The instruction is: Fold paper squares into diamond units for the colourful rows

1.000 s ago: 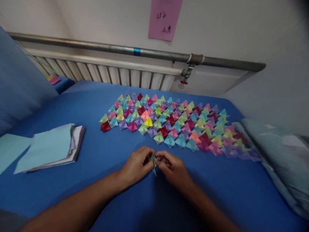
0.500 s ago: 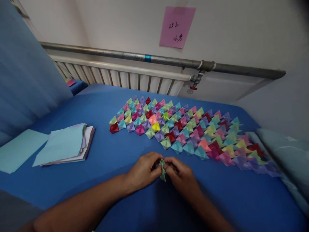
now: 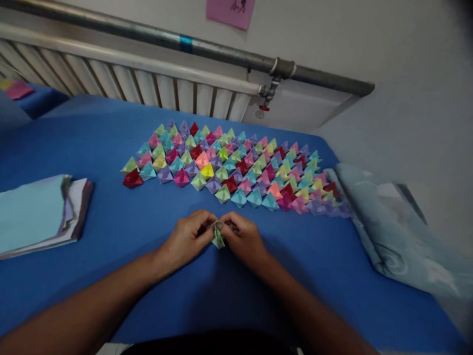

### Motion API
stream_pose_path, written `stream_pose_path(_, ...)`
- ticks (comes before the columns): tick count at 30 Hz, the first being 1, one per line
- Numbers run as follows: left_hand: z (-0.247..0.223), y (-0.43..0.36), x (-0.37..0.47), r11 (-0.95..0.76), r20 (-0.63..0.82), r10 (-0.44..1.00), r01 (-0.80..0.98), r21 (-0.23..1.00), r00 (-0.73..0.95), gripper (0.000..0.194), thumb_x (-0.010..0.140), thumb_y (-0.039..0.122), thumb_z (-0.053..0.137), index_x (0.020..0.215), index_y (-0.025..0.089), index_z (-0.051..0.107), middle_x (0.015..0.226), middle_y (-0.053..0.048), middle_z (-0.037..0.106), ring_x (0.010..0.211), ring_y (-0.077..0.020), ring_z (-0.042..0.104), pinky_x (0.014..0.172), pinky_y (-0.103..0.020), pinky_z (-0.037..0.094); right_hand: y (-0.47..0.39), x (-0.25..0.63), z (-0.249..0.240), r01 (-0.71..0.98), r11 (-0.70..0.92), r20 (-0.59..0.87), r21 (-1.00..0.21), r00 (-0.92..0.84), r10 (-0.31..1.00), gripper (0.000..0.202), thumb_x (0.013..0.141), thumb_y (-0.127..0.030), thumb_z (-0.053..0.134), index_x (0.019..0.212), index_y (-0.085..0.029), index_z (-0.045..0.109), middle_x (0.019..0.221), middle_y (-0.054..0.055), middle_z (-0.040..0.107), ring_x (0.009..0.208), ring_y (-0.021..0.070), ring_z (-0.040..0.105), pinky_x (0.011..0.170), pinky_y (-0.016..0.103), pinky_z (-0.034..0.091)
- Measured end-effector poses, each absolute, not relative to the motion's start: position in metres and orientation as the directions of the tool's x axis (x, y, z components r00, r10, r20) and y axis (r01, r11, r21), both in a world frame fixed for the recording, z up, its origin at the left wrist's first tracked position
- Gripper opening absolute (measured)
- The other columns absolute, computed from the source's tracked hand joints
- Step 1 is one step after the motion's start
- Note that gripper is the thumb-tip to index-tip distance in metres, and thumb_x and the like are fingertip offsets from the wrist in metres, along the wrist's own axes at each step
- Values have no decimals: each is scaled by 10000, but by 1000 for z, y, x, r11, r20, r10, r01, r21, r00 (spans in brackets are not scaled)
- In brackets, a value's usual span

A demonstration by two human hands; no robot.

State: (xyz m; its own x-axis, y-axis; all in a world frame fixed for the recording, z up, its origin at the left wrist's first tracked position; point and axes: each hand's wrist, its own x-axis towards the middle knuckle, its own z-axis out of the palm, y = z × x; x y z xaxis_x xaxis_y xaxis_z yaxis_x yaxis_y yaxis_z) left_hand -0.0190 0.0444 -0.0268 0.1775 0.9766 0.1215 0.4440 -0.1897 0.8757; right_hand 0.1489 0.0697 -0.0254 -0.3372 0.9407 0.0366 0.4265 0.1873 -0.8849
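Between my two hands is a small folded green paper boat (image 3: 218, 236), its lower point hanging toward me. My left hand (image 3: 190, 234) pinches its left side with thumb and fingers. On the other side, my right hand (image 3: 242, 234) grips the top right, its thumb against the paper; the curled fingertips are partly hidden. Just beyond my hands, rows of folded paper boats (image 3: 207, 170) in many colours stand close together on the blue surface (image 3: 144, 305).
At the left lies a stack of coloured paper sheets (image 3: 33, 207). A rolled pale teal blanket (image 3: 384, 236) rests along the right side. Behind the surface run a white radiator (image 3: 166, 88), a grey pipe (image 3: 229, 54) and a red-handled valve (image 3: 263, 107). A pink note (image 3: 231, 11) hangs on the wall.
My view has turned right and tilted down, so everything sits further left and higher. Both hands still hold the green paper boat, whose top now looks spread wider.
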Motion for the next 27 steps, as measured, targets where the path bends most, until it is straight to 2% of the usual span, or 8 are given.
stream_pose_path(4, -24, 45, -18, -152, 88, 983, 457, 876, 159, 132, 838, 283, 519, 838, 204, 625, 730, 15, 646, 658, -121, 598, 630, -239, 463, 69, 149, -26, 427, 176, 30, -887, -327, 945, 125, 829, -259, 538, 725, -208, 586, 586, -53, 516, 551, 97, 464, 522, 198, 374)
stream_pose_path(11, -28, 45, -19, -84, 33, 992, 445, 891, 121, 159, 815, 343, 550, 804, 201, 621, 692, 13, 636, 632, -128, 596, 593, -240, 469, 67, 149, -29, 450, 257, 80, -855, -375, 924, 101, 835, -215, 543, 757, -205, 605, 627, -40, 551, 594, 101, 492, 560, 203, 388)
stream_pose_path(15, -30, 45, -20, -30, -18, 993, 385, 922, 120, 177, 804, 343, 571, 885, 197, 630, 763, -4, 665, 679, -148, 632, 627, -264, 503, 71, 150, -26, 345, 168, 27, -924, -377, 926, 89, 843, -275, 559, 797, -207, 593, 650, -46, 551, 589, 97, 513, 560, 203, 415)
stream_pose_path(18, -31, 45, -20, -2, -28, 995, 306, 952, 93, 284, 794, 329, 569, 1040, 204, 630, 850, -14, 682, 726, -155, 644, 662, -277, 513, 70, 154, -21, 304, 115, 2, -946, -348, 938, 127, 871, -331, 551, 885, -209, 581, 685, -42, 564, 584, 100, 530, 550, 210, 433)
stream_pose_path(21, -30, 47, -22, -20, 9, 999, 289, 957, 40, 367, 779, 292, 547, 1130, 221, 628, 1005, -40, 683, 816, -166, 646, 710, -288, 511, 63, 158, -18, 348, 247, 133, -904, -320, 938, 148, 886, -352, 575, 913, -207, 583, 734, -19, 584, 618, 110, 545, 574, 224, 453)
stream_pose_path(24, -30, 48, -23, -36, 44, 999, 366, 930, -13, 278, 773, 270, 523, 1002, 225, 674, 931, -27, 666, 736, -148, 612, 672, -278, 489, 55, 158, -19, 368, 479, 340, -797, -382, 859, 183, 850, -333, 656, 977, -217, 593, 844, 16, 613, 694, 127, 571, 635, 249, 490)
stream_pose_path(27, -29, 48, -23, -29, 48, 998, 405, 914, -37, 187, 775, 302, 550, 894, 222, 671, 844, -6, 640, 651, -129, 573, 626, -271, 477, 52, 157, -22, 368, 584, 420, -723, -437, 795, 179, 856, -242, 624, 1032, -228, 594, 973, 49, 624, 749, 134, 586, 671, 265, 508)
